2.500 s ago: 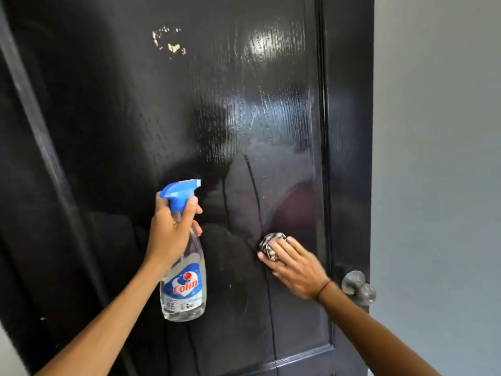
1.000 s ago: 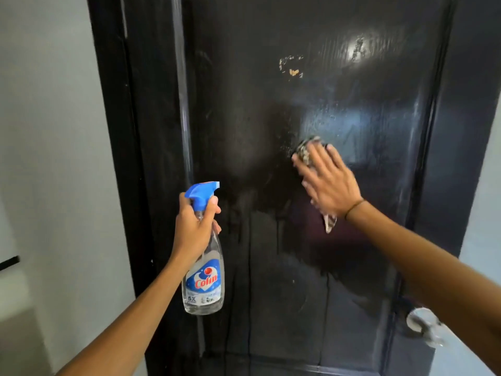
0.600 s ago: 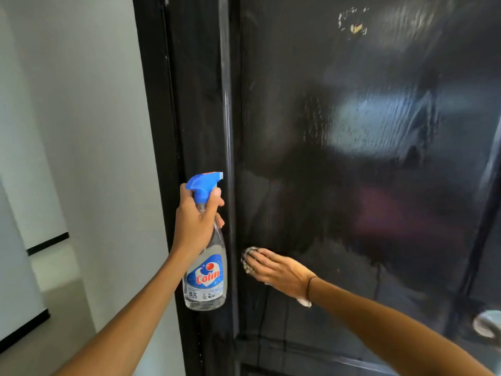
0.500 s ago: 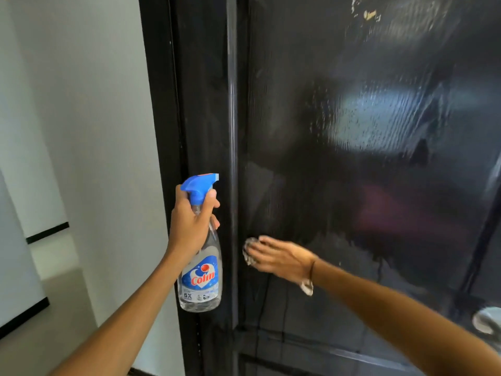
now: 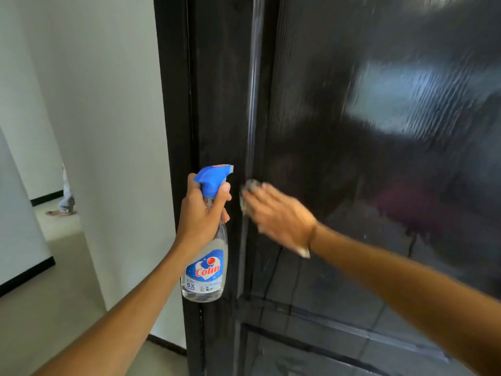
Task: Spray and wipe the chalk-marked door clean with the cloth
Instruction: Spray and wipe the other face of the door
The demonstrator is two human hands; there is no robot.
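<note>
White wall (image 5: 108,109) left, glossy black door (image 5: 379,131) right, wet streaks | L hand (image 5: 202,215) wrapped rnd spray bottle (image 5: 207,267) neck, upright, near door's left edge | R hand (image 5: 279,215) fingers flat, pressing cloth (image 5: 250,185) on door, blurred

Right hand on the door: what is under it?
Under the right hand a crumpled cloth shows past the fingertips, and a scrap pokes out by the wrist, against the black door. The palm covers the rest of it.
</note>
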